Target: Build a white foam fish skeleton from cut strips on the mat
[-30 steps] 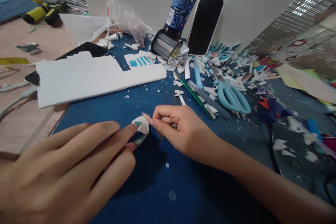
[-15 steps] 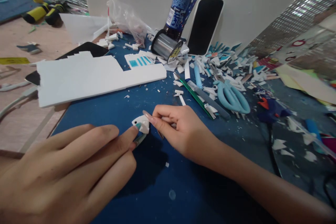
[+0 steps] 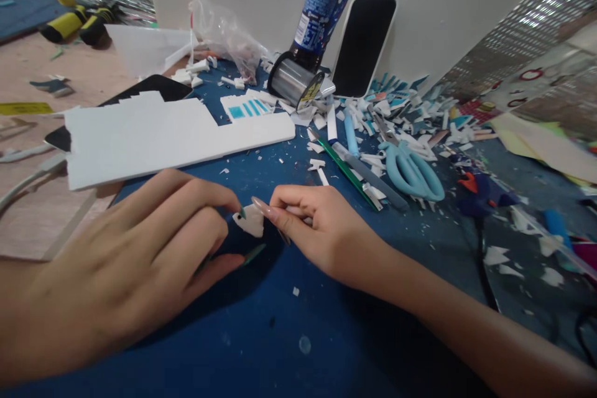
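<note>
A small white piece [image 3: 252, 222], pointed at its left end and marked with a black dot, is held just above the blue work surface. My right hand [image 3: 321, 224] pinches its right edge between thumb and forefinger. My left hand [image 3: 153, 249] is open around the piece's left end, thumb and forefinger apart. Its green forefinger nail is at the black dot, and whether it touches I cannot tell. The left thumb lies lower, clear of the piece.
A white foam board [image 3: 140, 137] lies behind my left hand. Beyond my right hand are a green pen-like tool [image 3: 349, 171], light-blue scissors [image 3: 413, 171], a wire spool [image 3: 296, 81], a leaning bottle [image 3: 326, 6], a phone [image 3: 364, 46] and many scraps. A blue glue gun [image 3: 487, 199] lies right.
My left forefinger and thumb have spread apart, and the hand has shifted up and back. The white piece stays pinched in my right hand, which is almost still.
</note>
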`<state>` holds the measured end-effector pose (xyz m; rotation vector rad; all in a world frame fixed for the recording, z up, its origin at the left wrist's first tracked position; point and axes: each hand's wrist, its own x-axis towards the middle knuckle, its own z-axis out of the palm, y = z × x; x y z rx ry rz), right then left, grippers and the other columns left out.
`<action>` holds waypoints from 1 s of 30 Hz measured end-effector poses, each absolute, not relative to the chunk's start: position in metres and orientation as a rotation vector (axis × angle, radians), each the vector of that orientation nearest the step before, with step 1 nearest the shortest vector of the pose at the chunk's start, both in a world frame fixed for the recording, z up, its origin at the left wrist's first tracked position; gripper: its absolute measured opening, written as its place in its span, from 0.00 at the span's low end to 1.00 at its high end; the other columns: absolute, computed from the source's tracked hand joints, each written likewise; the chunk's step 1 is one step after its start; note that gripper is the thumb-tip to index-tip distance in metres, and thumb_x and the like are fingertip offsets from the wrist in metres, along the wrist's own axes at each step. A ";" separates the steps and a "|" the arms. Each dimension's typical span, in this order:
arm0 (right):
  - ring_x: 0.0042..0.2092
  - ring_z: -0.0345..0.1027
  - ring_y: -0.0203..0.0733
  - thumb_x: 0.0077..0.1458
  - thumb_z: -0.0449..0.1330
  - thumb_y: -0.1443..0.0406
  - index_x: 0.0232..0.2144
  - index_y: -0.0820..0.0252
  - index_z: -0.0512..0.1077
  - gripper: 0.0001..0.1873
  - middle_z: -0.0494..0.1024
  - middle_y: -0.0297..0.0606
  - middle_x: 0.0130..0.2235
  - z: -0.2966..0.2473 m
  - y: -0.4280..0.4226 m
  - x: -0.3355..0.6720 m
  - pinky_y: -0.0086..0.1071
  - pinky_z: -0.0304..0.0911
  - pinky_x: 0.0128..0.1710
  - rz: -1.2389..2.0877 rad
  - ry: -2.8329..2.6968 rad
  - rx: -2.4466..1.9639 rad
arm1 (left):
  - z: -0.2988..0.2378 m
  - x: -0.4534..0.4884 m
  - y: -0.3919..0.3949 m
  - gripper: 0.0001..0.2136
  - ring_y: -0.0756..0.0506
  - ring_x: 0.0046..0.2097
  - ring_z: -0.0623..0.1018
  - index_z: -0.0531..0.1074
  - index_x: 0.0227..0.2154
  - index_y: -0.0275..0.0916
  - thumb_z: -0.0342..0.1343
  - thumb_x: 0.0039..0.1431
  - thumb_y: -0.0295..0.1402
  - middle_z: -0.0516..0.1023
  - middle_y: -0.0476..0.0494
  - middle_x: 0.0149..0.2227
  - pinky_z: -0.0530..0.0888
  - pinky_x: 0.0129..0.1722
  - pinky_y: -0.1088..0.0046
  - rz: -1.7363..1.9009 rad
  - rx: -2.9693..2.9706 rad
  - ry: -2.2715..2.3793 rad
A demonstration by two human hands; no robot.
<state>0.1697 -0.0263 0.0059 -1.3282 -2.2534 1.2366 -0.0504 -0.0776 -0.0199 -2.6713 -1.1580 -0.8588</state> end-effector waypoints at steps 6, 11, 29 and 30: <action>0.20 0.51 0.29 0.59 0.50 0.62 0.22 0.60 0.63 0.14 0.58 0.27 0.18 0.005 -0.026 0.170 0.28 0.42 0.20 1.225 -2.272 -1.348 | -0.009 -0.043 -0.062 0.09 0.46 0.39 0.71 0.63 0.28 0.40 0.53 0.62 0.37 0.75 0.50 0.38 0.70 0.35 0.68 -0.803 -2.647 -1.099; 0.20 0.49 0.29 0.59 0.51 0.62 0.21 0.59 0.63 0.15 0.57 0.27 0.16 0.003 -0.025 0.169 0.28 0.43 0.20 1.191 -2.273 -1.356 | -0.002 -0.046 -0.058 0.07 0.46 0.39 0.72 0.64 0.27 0.40 0.54 0.60 0.33 0.77 0.53 0.34 0.71 0.37 0.69 -0.791 -2.616 -0.929; 0.20 0.54 0.30 0.61 0.50 0.59 0.23 0.60 0.63 0.16 0.66 0.30 0.19 0.005 -0.026 0.170 0.28 0.44 0.20 1.277 -2.263 -1.354 | -0.010 -0.057 -0.061 0.05 0.45 0.42 0.73 0.72 0.32 0.43 0.51 0.61 0.30 0.79 0.55 0.42 0.71 0.43 0.65 -0.786 -2.600 -0.713; 0.20 0.54 0.30 0.61 0.50 0.59 0.23 0.60 0.63 0.16 0.66 0.30 0.18 0.005 -0.026 0.170 0.28 0.44 0.20 1.280 -2.261 -1.356 | -0.010 -0.057 -0.061 0.05 0.45 0.41 0.74 0.72 0.32 0.43 0.52 0.61 0.31 0.79 0.55 0.42 0.71 0.44 0.65 -0.787 -2.601 -0.706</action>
